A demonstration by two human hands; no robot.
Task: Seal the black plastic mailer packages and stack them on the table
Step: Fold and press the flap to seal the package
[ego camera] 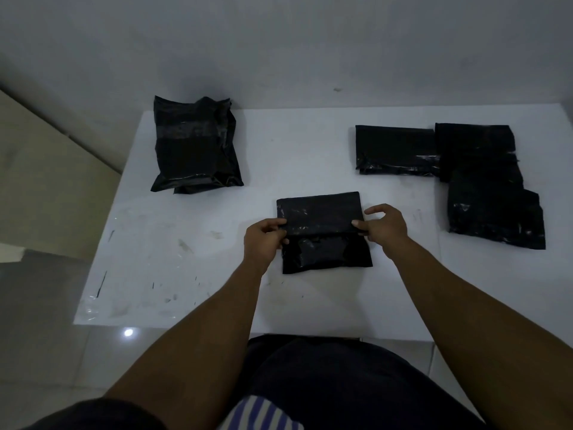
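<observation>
Left grip (263,240), right grip (384,226), pinching mailer flap (319,217)

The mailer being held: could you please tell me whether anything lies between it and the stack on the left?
Nothing visible does. Only bare table separates the mailer from the stack; the other mailers lie off to the right.

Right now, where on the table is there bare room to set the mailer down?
Bare table lies between the left stack and the right mailers, beyond the held mailer. The near left corner is open too. The right side is crowded.
</observation>
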